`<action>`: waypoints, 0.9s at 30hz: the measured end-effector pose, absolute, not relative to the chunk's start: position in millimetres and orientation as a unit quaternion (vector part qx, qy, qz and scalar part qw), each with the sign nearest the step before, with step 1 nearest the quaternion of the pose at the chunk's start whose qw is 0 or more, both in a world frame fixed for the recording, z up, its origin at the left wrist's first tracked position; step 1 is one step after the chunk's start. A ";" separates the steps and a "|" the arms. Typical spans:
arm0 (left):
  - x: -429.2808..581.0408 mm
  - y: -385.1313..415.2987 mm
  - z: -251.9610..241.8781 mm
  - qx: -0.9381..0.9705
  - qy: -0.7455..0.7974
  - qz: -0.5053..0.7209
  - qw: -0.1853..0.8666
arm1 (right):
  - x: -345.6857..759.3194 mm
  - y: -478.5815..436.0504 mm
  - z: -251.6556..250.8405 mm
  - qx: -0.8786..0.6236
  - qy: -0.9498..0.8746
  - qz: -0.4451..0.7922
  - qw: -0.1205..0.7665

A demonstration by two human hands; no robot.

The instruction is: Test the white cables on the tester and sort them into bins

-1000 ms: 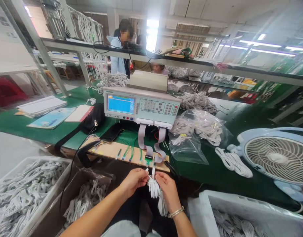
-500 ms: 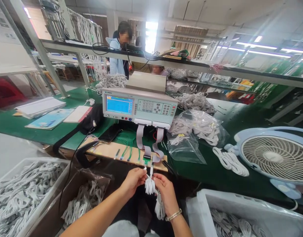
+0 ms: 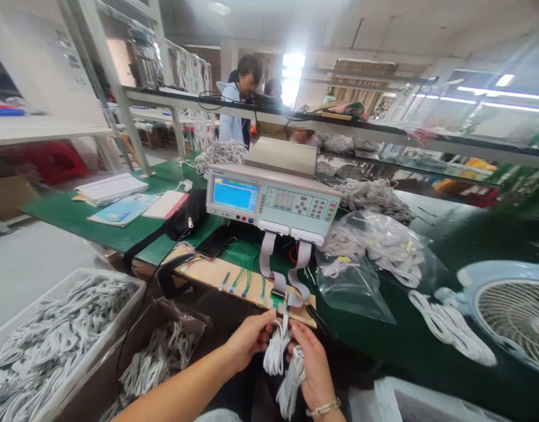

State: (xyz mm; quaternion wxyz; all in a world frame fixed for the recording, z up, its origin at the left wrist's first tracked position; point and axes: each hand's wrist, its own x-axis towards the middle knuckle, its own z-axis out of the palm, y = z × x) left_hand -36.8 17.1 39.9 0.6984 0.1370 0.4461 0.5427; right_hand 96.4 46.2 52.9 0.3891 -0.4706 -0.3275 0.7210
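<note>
White cable bundles (image 3: pixel 275 353) hang at lower centre, pinched by the left hand (image 3: pixel 250 341) and right hand (image 3: pixel 313 358). Seating a connector (image 3: pixel 285 323) appears in hand, contact unclear; the next move calls for straight alignment.

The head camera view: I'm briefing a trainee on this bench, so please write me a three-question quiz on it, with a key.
1. Count: how many white coiled cable bundles hang by the bare left hand and the bare right hand?
2. Multiple choice: what circles the wrist of the right hand? (A) a black cloth strap; (B) a shiny metal-looking bangle; (C) a red cord.
3. True or false: the lit blue rectangular screen is on the picture-left part of the boxy pale-grey instrument's front.

Key: 1. Two. 2. B. 3. True.
</note>
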 end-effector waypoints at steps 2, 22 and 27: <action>-38.0 20.6 43.0 0.138 0.452 0.533 0.701 | 95.9 52.2 53.5 -0.485 -0.353 0.709 0.370; -10.9 -10.7 36.6 0.066 0.441 0.573 0.688 | 82.6 25.3 41.1 -0.459 -0.614 0.554 0.324; -60.4 -36.7 25.5 0.324 0.616 0.383 0.607 | 80.3 10.7 33.0 -0.440 -0.596 0.617 0.266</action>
